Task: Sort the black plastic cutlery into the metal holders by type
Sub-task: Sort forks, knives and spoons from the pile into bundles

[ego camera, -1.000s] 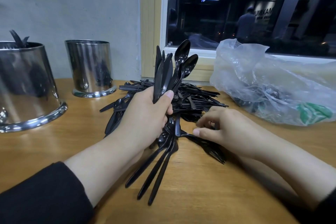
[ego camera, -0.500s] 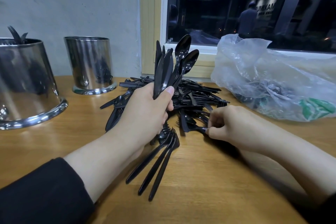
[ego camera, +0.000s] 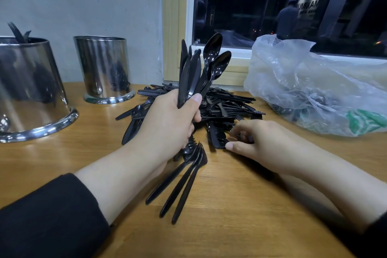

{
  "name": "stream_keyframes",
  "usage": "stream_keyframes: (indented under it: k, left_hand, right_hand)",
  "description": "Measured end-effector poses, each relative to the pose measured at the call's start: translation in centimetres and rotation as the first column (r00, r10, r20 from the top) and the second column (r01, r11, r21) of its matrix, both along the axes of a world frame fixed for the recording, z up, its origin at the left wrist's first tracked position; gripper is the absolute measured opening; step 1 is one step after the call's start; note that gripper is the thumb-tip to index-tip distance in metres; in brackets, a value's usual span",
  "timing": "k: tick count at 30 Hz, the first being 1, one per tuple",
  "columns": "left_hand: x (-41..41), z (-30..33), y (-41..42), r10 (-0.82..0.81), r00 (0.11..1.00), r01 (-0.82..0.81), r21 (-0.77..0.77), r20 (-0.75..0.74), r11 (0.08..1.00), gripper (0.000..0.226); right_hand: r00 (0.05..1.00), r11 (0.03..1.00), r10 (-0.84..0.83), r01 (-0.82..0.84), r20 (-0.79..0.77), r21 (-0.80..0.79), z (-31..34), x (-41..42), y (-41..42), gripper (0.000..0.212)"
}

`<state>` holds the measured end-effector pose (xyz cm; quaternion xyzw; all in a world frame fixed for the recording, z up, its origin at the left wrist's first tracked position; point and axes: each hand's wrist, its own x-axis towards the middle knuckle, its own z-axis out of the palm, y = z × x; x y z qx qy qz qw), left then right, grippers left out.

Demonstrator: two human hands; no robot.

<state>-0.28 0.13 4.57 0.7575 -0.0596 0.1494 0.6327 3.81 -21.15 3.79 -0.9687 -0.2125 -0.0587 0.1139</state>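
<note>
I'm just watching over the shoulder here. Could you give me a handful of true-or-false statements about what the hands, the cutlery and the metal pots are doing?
1. The left hand grips a bundle of black plastic knives and spoons. True.
2. The right hand rests on the clear plastic bag. False: it picks at the loose heap of black cutlery.
3. Both shiny metal holders lie tipped over. False: both stand upright.
4. Three black forks stick out below the left hand. True.
</note>
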Motion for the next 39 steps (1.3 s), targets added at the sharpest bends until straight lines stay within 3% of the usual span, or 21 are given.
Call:
stream_keyframes:
  k: [3, 7, 14, 20, 26, 34, 39]
  left_hand:
    - [0.0, -0.1, 0.0, -0.004, 1.0, 0.004, 0.0, 0.0, 1.0, 0.032]
    - [0.1, -0.2, -0.1, -0.007, 1.0, 0.007, -0.005, 0.006, 1.0, 0.032]
    - [0.2, -0.2, 0.1, -0.003, 1.0, 0.003, 0.001, 0.017, 1.0, 0.031]
    - [0.2, -0.3, 0.1, 0.003, 1.0, -0.003, 0.0, 0.01, 1.0, 0.031]
    - [-0.1, 0.0, 0.0, 0.018, 1.0, -0.018, 0.042, 0.01, 0.999, 0.038]
    - [0.1, -0.1, 0.1, 0.086, 0.993, -0.097, 0.144, 0.078, 0.985, 0.034]
    - [-0.1, 0.0, 0.3, 0.083, 0.987, -0.127, 0.344, 0.139, 0.93, 0.035]
  right_hand:
    - [0.994, 0.998, 0.047, -0.049, 0.097, 0.026, -0.5, 0.3, 0.5, 0.037]
    - [0.989, 0.992, 0.126, -0.126, 0.077, 0.0, -1.2, 0.2, 1.5, 0.035]
    - [0.986, 0.992, 0.101, -0.109, 0.134, 0.055, -1.3, 0.3, 1.5, 0.022]
    - [0.97, 0.989, -0.03, -0.007, 0.243, 0.149, 0.4, 0.3, 0.8, 0.011]
    - [0.931, 0.934, -0.169, 0.047, 0.324, 0.353, 2.4, 0.3, -1.0, 0.018]
    - [0.83, 0.827, -0.11, -0.229, 0.547, 0.513, 2.9, 0.1, -1.5, 0.018]
    - [0.818, 0.765, 0.005, -0.373, 0.575, 0.524, 2.5, -0.3, -0.9, 0.021]
